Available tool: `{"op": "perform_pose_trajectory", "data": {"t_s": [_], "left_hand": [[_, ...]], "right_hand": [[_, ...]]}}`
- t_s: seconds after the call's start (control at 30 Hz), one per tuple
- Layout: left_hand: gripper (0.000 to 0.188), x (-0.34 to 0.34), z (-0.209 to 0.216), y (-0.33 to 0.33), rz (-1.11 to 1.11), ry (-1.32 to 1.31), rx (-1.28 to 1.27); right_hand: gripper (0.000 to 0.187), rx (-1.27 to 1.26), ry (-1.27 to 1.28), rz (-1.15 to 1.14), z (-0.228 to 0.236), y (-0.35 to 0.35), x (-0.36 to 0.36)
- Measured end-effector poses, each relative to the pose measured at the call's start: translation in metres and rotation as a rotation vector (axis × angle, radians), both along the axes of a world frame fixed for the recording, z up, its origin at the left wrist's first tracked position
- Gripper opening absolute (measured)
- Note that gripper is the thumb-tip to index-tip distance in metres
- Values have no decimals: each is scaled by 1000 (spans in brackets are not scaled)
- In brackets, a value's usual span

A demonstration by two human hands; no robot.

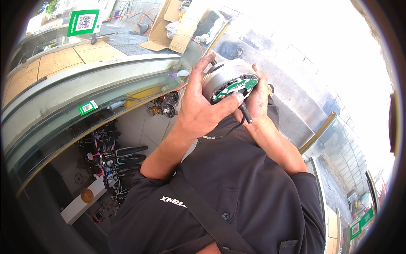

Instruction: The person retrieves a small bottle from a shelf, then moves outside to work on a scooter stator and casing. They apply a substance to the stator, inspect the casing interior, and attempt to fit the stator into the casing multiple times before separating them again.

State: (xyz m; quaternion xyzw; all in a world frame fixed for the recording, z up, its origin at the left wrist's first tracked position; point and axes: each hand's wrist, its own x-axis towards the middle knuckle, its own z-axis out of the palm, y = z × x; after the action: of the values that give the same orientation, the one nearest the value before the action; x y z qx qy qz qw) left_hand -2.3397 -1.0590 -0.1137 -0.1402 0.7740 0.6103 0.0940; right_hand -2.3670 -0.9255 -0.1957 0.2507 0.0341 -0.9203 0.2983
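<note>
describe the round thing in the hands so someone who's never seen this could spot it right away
Start at the dark shirt and follow both forearms up to where the left hand and right hand meet. Between them sits a round silver motor housing. Its open face shows a green circuit board, and a black cable hangs out.

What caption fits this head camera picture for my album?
Two hands hold a round metal motor with a green circuit board showing.
</note>
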Motion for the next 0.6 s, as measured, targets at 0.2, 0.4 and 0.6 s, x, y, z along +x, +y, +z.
{"op": "perform_pose_trajectory", "data": {"t_s": [0.2, 0.4, 0.6], "left_hand": [[97, -3, 8, 6, 18, -12, 37], [93, -5, 8, 9, 26, -10, 43], [100, -4, 7, 12, 25, 9, -6]], "right_hand": [[62, 26, -14, 9, -5, -1, -2], [63, 43, -30, 7, -5, -1, -5], [65, 79, -17, 21, -7, 2, -5]]}}
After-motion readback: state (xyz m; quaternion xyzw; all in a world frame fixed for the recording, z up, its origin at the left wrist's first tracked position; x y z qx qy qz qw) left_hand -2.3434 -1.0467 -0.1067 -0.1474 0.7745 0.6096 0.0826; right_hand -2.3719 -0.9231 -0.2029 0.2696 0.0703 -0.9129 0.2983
